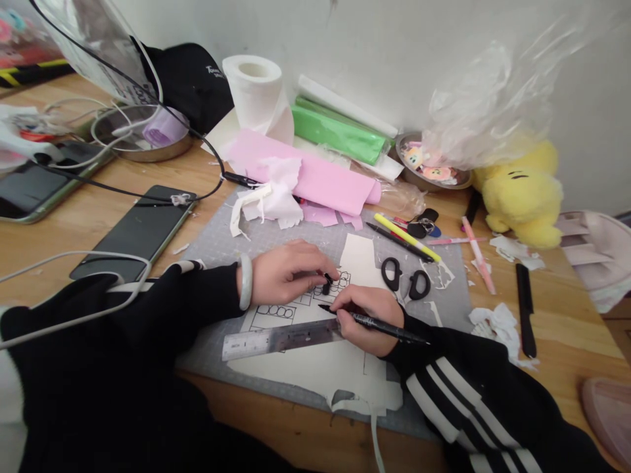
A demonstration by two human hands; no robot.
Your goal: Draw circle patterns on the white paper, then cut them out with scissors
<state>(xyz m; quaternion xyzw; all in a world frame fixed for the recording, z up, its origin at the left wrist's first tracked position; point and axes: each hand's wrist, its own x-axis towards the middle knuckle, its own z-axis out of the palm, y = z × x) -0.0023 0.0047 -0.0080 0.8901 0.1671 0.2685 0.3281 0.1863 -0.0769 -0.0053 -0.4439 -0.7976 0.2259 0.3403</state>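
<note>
My right hand point(369, 318) grips a black marker pen point(379, 324), its tip just above a cut sheet of white paper point(300, 373). Rows of small circles and boxes are drawn on the sheet in black. Over the upper part of the drawing, my left hand point(290, 272) pinches a small black pen cap point(327, 284) between thumb and fingers. A steel ruler point(280, 339) lies across the paper, below my left hand and beside the right one. Black-handled scissors point(405, 281) rest just beyond my right hand, their blades mostly hidden.
Beneath everything is a grey cutting mat point(217, 243). Pink paper point(305, 171), a tissue roll point(259, 98) and a green packet point(340, 131) stand behind. A phone point(135, 233) and cables are left; a yellow plush toy point(522, 194) and a black knife-like tool point(526, 312) are right.
</note>
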